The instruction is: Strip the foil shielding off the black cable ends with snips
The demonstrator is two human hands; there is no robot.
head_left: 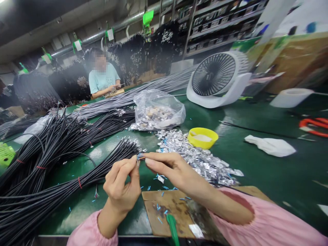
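Left hand (123, 182): grip closed on wires (139, 156), held up past the far-left corner of the board (186, 213) | right hand (176, 171) right there, can't tell if gripping | best pinch close, steady

No readable text, label, brand, number or sign anywhere in view.

Left hand (121, 184) pinching thin wires (140, 157), right hand (175, 171) meeting them — black cables (94, 173), foil scraps (205, 162)
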